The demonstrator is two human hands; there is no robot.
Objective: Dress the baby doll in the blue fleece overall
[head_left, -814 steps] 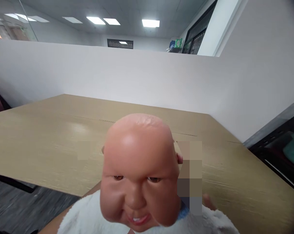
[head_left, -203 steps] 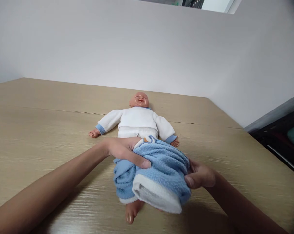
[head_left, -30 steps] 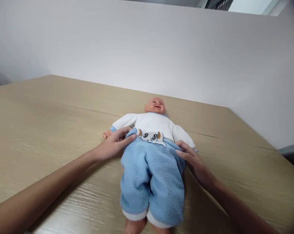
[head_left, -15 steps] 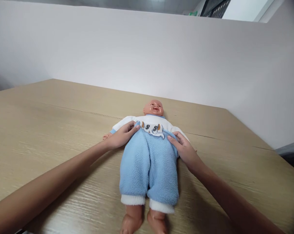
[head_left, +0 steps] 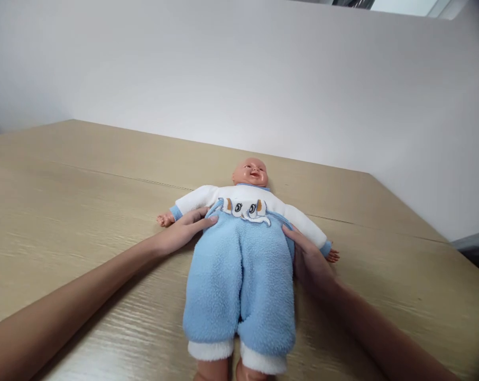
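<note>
A baby doll (head_left: pixel 250 172) lies on its back on the wooden table (head_left: pixel 84 211), head away from me and feet toward me. It wears a white top (head_left: pixel 243 194) and fluffy blue trousers (head_left: pixel 241 275) with an elephant patch at the bib. My left hand (head_left: pixel 182 230) lies at the trousers' upper left edge, thumb and fingers pinched on the fabric near the doll's outstretched arm. My right hand (head_left: pixel 309 259) presses against the trousers' right side below the doll's other sleeve, fingertips tucked into the fabric. The doll's bare feet show at the bottom edge.
A plain white partition wall (head_left: pixel 263 79) runs along the table's far edge and right side. The table's right edge (head_left: pixel 441 233) drops off toward a dark area at far right. Wood surface spreads wide to the left of the doll.
Over the last second the trousers came up over the doll's waist to its chest. Both hands have slid slightly down the sides, and the doll lies a little nearer to me.
</note>
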